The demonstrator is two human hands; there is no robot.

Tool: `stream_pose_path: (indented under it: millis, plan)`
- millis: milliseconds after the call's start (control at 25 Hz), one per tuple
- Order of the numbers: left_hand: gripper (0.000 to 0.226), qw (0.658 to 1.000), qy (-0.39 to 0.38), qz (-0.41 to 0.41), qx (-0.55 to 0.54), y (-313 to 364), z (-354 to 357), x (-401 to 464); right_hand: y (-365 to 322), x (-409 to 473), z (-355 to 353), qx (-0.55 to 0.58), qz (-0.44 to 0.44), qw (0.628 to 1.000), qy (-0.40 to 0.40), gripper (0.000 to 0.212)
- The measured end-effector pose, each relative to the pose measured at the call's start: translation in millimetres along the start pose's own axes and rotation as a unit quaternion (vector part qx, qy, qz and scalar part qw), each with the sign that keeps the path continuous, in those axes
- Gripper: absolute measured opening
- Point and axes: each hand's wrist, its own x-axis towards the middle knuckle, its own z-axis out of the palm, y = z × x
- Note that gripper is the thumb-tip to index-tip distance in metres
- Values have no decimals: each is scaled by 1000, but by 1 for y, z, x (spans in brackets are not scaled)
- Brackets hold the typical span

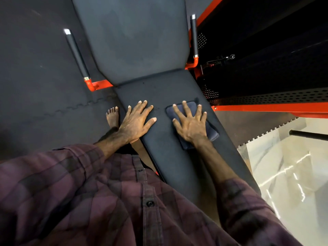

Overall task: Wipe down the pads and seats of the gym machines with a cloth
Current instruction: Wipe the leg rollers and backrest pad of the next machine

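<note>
A black padded seat (165, 157) runs from the centre toward the lower right, joined at its far end to a wider black back pad (131, 41). A folded dark blue cloth (212, 133) lies flat on the seat's right side. My right hand (190, 123) presses on the cloth with fingers spread and straight. My left hand (137, 119) rests flat on the bare seat near its left edge, fingers spread, holding nothing.
Two black handles with red brackets flank the back pad, the left handle (76, 54) and the right handle (194, 35). A red and black machine frame (266, 108) stands to the right. A bare foot (112, 117) is on the dark rubber floor (39, 86); pale tiles (287, 166) lie lower right.
</note>
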Motion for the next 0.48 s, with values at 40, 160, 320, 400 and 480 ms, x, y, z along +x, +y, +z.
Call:
stream_pose_path:
  millis: [40, 160, 320, 400, 480]
  plan:
    - [71, 1000, 2, 1, 1, -2, 0, 1, 2, -11, 4, -11, -66, 998, 1, 64]
    - [70, 1000, 7, -4, -8, -10, -2, 3, 26, -29, 3, -14, -123, 992, 5, 63]
    - [64, 999, 30, -37, -26, -20, -6, 2, -26, 11, 2, 9, 32, 999, -4, 63]
    - [62, 998, 35, -37, -36, -22, -5, 0, -39, 1, 9, -11, -57, 998, -2, 63]
    - [63, 998, 35, -35, -33, -24, -5, 0, -19, -18, 11, -22, -155, 988, 0, 63]
